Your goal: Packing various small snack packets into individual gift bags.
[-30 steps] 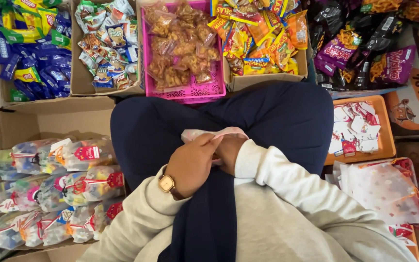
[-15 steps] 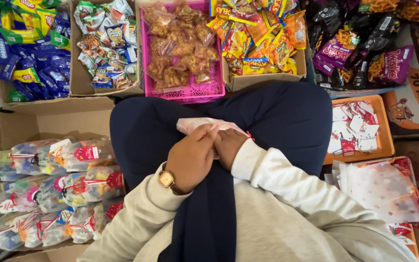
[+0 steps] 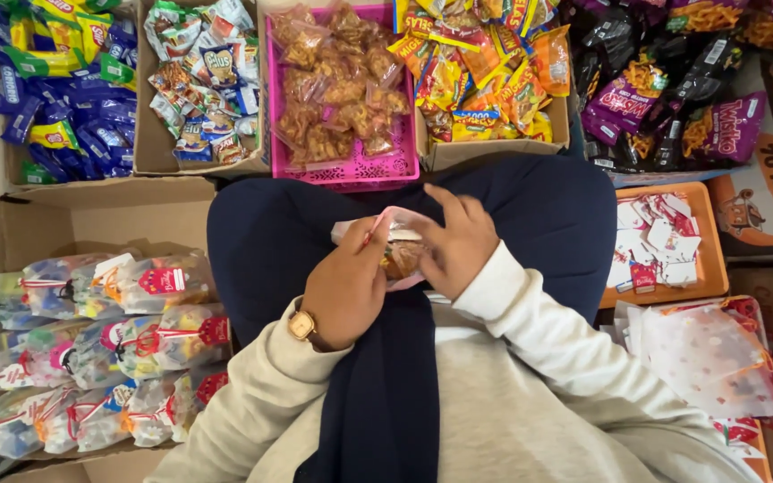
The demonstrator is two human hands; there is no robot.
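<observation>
The clear snack bag [image 3: 398,250] sits in the person's lap, held between both hands over the dark blue cloth [image 3: 315,224] across the knees. The left hand [image 3: 344,288], a gold wristwatch [image 3: 301,326] at its wrist, is closed around the bag's left side, with thumb and fingers pinching near the pink-edged top. The right hand [image 3: 460,240] cups the right side, its fingers spread over the bag rather than clenched. Brown snacks show through the plastic between the two hands.

Handling this bag well seems to call for a light, even grip: thin plastic creases easily and the contents would crush under pressure, so support from below and a pinch only at the neck looks wise.

To the left, a cardboard box [image 3: 38,224] holds finished bags [image 3: 100,349] tied with red ribbon. To the right an orange tray [image 3: 713,250] carries small red-and-white cards [image 3: 650,246]. Farther off, a pink basket [image 3: 351,170] holds packs of brown snacks, flanked by boxes of coloured packets.
</observation>
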